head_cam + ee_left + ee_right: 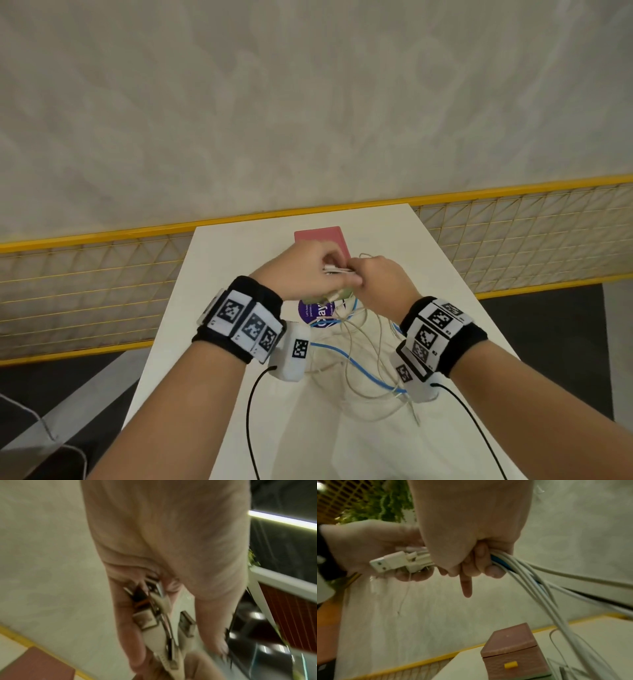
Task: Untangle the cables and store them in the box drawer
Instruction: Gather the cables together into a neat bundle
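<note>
My left hand (301, 270) & right hand (380, 277) both squeeze the plug ends of the cables (356, 346) above the worktop (219, 274), loose lengths hanging toward me, pink box drawer (513, 654) prob. shut just beyond.

The cables (539, 582) are mostly white with one bright blue — their plugs (392, 562) white too. The box (513, 651) is dusty pink, its drawer pull (510, 664) yellow. Black-and-white square-patterned wristbands (245, 320); white table (212, 260).
</note>
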`<state>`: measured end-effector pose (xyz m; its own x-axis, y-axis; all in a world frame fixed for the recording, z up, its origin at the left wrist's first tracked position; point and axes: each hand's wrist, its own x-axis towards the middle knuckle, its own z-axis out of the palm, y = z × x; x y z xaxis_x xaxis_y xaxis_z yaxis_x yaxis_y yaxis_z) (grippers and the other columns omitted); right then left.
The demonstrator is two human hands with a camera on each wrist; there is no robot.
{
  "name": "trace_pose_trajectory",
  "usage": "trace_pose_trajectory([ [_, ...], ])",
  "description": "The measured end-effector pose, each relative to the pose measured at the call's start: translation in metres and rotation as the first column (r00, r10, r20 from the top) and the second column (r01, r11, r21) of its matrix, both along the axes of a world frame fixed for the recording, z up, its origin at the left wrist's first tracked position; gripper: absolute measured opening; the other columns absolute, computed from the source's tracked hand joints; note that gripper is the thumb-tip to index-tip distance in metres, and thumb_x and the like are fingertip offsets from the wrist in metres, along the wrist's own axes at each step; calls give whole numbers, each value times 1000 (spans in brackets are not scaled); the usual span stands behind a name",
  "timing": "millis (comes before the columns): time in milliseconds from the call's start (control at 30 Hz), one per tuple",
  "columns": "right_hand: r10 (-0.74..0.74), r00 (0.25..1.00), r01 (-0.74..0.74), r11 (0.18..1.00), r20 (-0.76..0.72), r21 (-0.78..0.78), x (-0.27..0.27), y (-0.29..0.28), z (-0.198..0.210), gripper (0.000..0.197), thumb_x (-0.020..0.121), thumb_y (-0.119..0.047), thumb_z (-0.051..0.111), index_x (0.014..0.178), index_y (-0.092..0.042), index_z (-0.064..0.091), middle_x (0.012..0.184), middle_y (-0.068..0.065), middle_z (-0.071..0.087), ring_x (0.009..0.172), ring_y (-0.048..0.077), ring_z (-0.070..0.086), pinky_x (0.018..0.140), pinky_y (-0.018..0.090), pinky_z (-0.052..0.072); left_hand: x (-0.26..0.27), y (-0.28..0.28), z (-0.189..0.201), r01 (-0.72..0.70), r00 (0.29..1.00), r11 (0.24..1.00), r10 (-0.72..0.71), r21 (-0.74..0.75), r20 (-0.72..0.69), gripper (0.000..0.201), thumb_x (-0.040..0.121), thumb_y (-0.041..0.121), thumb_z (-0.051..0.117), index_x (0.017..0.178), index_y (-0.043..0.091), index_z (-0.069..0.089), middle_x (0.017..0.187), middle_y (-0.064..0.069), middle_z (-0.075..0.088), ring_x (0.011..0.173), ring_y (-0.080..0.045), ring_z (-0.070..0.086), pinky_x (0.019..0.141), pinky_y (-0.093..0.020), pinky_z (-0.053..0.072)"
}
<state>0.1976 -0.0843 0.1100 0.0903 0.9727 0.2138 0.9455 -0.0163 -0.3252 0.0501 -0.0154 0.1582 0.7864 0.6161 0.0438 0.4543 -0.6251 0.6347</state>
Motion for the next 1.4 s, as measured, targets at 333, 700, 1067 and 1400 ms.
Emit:
trace_pose_trajectory([
  [333,-70,622,70,997,-780,-33,-24,3,12,34,84,-8,49,55,-23,59,41,-13,55,40,0,49,50,25,41,16,-9,4,-138,857,989,91,54,508,29,100,13,49,123,17,65,120,5,66,109,0,58,91,-8,41],
  [700,-14,596,30,1000,-803,5,-26,0,17,37,91,5,43,66,-23,38,51,-8,49,39,-8,51,45,10,37,13,-16,4,137,943,986,-158,90,294,64,88,47,58,146,26,40,143,11,45,132,-1,38,112,-23,31],
  [1067,24,579,37,998,-815,55,-26,7,15,27,80,13,44,66,-9,49,56,3,48,42,-2,47,47,17,38,28,-6,-9,22,924,980,-95,196,370,35,102,30,29,90,16,59,95,4,50,93,-9,51,88,-30,43],
  [1400,87,725,7,991,-683,133,-24,12,12,11,87,2,46,81,-7,46,62,0,44,49,2,45,45,19,37,33,-3,-16,-41,968,928,-56,371,246,40,95,51,41,84,14,51,84,0,53,81,-19,51,73,-36,46],
])
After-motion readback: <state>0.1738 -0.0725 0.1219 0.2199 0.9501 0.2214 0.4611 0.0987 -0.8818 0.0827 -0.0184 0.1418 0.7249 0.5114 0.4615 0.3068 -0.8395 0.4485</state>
